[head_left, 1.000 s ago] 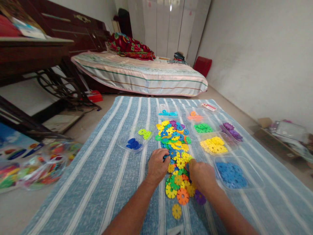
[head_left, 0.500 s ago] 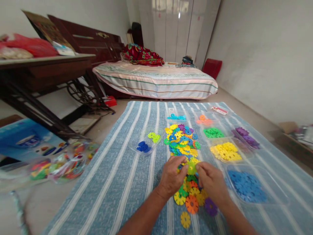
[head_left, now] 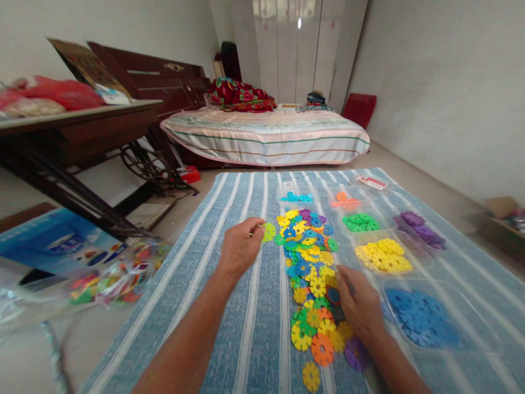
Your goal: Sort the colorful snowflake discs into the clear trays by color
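A heap of mixed coloured snowflake discs (head_left: 308, 257) lies on a blue striped cloth (head_left: 229, 306). My left hand (head_left: 238, 247) is stretched out to the left of the heap, fingers pinched on a lime-green disc (head_left: 268, 232) over a clear tray whose rim is mostly hidden by the hand. My right hand (head_left: 361, 307) rests at the heap's right edge, fingers curled on a dark blue disc (head_left: 333, 295). Clear trays to the right hold sorted blue discs (head_left: 422, 323), yellow discs (head_left: 383, 256), green discs (head_left: 361, 222) and purple discs (head_left: 418, 227).
Farther trays hold orange discs (head_left: 343, 200) and cyan discs (head_left: 296, 197). A bag of coloured pieces (head_left: 110, 273) and a blue box (head_left: 53, 243) lie at the left. A dark wooden table (head_left: 69, 126) stands left, a mattress (head_left: 266, 134) behind.
My left hand has left the heap and moved up and left, carrying the lime-green disc over the left tray. My right hand shifted slightly right and onto a blue disc.
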`<state>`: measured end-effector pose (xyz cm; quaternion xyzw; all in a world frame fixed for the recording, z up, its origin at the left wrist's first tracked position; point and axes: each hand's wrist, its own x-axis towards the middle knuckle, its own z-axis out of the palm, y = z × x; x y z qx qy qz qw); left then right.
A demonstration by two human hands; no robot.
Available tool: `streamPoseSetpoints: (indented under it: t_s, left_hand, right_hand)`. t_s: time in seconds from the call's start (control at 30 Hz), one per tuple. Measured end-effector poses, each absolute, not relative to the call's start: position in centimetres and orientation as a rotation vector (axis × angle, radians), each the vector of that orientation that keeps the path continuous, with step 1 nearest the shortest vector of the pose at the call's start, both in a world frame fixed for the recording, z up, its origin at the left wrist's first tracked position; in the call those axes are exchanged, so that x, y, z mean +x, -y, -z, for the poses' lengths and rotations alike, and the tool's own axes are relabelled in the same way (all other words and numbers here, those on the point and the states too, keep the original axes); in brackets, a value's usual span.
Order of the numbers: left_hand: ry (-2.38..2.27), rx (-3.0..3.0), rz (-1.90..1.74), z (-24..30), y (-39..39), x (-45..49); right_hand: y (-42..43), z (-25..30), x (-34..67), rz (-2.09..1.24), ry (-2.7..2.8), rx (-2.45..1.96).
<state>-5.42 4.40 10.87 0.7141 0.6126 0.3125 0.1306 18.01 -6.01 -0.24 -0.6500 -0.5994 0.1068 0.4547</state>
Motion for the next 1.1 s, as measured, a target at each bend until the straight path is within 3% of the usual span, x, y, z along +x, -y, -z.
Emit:
streamPoseSetpoints:
  t_s: [0.17,0.37,0.7,0.87,1.0,1.1]
  left_hand:
    - [-2.046,2.274,-0.189,-10.6,-9.7,-7.2]
    - [-1.989,2.31,0.015,-8.4,-12.2,-6.9]
    - [-2.051,2.329,0.199,-8.7,-12.2,-5.9]
    - [-2.11,2.41,0.119,-11.0,-9.6,-4.7]
    - [-1.72,2.606,-0.17,-11.9,-5.9,-2.2]
    - [-1.336,2.614,-0.146,-10.7,-3.6,0.3]
  right_hand:
    - [5.4,1.6,18.4,-0.365,1.37,-1.62]
    - [5.1,1.9,18.9,-0.505,1.261,-1.637]
    - [4.7,1.7,19.3,-0.546,1.259,-1.638]
    - [4.7,1.6,19.2,-0.55,1.263,-1.638]
    - [4.6,1.7,19.2,-0.529,1.268,-1.624]
    - [4.5,1.7,19.2,-0.515,1.287,-1.611]
